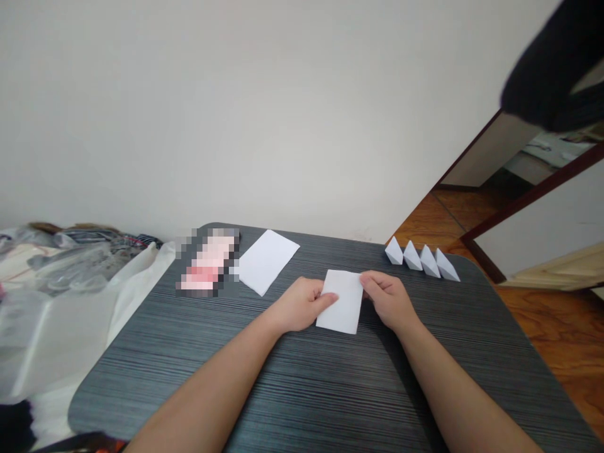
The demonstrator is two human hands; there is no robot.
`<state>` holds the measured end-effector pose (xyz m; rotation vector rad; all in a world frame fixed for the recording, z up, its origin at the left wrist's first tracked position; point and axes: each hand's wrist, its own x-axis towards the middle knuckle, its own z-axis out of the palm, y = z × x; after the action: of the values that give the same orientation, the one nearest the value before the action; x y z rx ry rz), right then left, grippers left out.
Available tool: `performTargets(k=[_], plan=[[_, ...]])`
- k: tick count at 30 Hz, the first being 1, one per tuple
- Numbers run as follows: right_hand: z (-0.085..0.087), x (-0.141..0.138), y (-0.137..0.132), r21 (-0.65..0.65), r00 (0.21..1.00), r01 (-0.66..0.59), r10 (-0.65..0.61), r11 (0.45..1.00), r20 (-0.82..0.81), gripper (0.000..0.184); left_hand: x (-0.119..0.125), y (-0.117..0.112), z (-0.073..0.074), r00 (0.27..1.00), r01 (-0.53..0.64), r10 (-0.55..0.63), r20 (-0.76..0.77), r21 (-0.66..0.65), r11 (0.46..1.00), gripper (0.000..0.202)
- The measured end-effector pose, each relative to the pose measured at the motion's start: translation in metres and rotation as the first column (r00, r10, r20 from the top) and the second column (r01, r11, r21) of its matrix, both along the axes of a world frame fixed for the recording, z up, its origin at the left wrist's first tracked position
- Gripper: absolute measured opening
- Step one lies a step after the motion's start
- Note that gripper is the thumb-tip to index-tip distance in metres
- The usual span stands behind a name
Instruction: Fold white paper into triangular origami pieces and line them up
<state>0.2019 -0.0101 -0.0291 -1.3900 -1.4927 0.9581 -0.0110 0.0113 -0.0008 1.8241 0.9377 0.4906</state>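
A white sheet of paper, roughly rectangular, is held up over the middle of the dark table. My left hand grips its left edge, thumb lying across the front and the other fingers behind. At the upper right corner, my right hand pinches the paper between thumb and fingers. Whether the sheet is folded in layers I cannot tell. Farther back to the left lies white paper, flat on the table. Several folded white paper shapes with pointed tops stand in a row at the back right.
The dark wood-grain table has rounded corners and meets a pale wall behind. A pixelated, blurred-out flat object lies at the back left. Plastic bags and cloth are heaped left of the table. Wooden floor shows at right.
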Motion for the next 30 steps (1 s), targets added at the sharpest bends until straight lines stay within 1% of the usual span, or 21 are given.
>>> performTargets(k=[8,12,15,17,19,21,22,25,28,30], plan=[[0.0,-0.002,-0.001,-0.003,0.998,0.047,-0.047,0.999,-0.03,0.032,0.0,-0.001,0.001,0.999,-0.013,0.014,0.036,-0.022,1.0,0.036],[0.0,-0.003,-0.001,-0.018,0.999,0.024,-0.025,1.0,-0.034,0.033,0.0,-0.001,0.0,0.999,-0.013,0.015,0.042,-0.052,0.999,0.036],[0.002,-0.003,-0.001,-0.028,0.998,0.015,-0.017,0.999,-0.068,0.033,0.0,-0.001,0.0,0.998,-0.013,0.017,0.057,-0.067,0.998,0.036],[0.002,-0.003,0.0,-0.061,0.994,-0.018,0.011,0.998,-0.106,0.034,0.001,-0.001,-0.001,0.997,-0.033,0.039,0.073,-0.077,0.996,0.036],[0.004,-0.004,-0.001,-0.114,0.988,-0.105,0.091,0.988,-0.122,0.034,0.001,0.0,-0.001,0.992,-0.078,0.085,0.09,-0.081,0.994,0.036],[0.005,-0.005,-0.001,-0.159,0.979,-0.196,0.183,0.968,-0.092,0.035,0.001,0.002,-0.002,0.985,-0.128,0.135,0.102,-0.075,0.989,0.035],[0.006,-0.006,-0.002,-0.171,0.975,-0.222,0.213,0.96,-0.068,0.035,0.0,0.002,-0.002,0.983,-0.144,0.151,0.105,-0.071,0.987,0.035],[0.008,-0.007,-0.003,-0.171,0.975,-0.22,0.221,0.96,-0.017,0.038,0.0,0.003,-0.003,0.981,-0.16,0.166,0.104,-0.061,0.985,0.036],[0.01,-0.008,-0.003,-0.168,0.977,-0.214,0.212,0.962,-0.027,0.037,-0.001,0.004,-0.003,0.977,-0.179,0.185,0.109,-0.06,0.982,0.036],[0.012,-0.009,-0.004,-0.182,0.97,-0.244,0.239,0.953,-0.045,0.033,-0.001,0.005,-0.005,0.97,-0.204,0.211,0.122,-0.066,0.977,0.035]])
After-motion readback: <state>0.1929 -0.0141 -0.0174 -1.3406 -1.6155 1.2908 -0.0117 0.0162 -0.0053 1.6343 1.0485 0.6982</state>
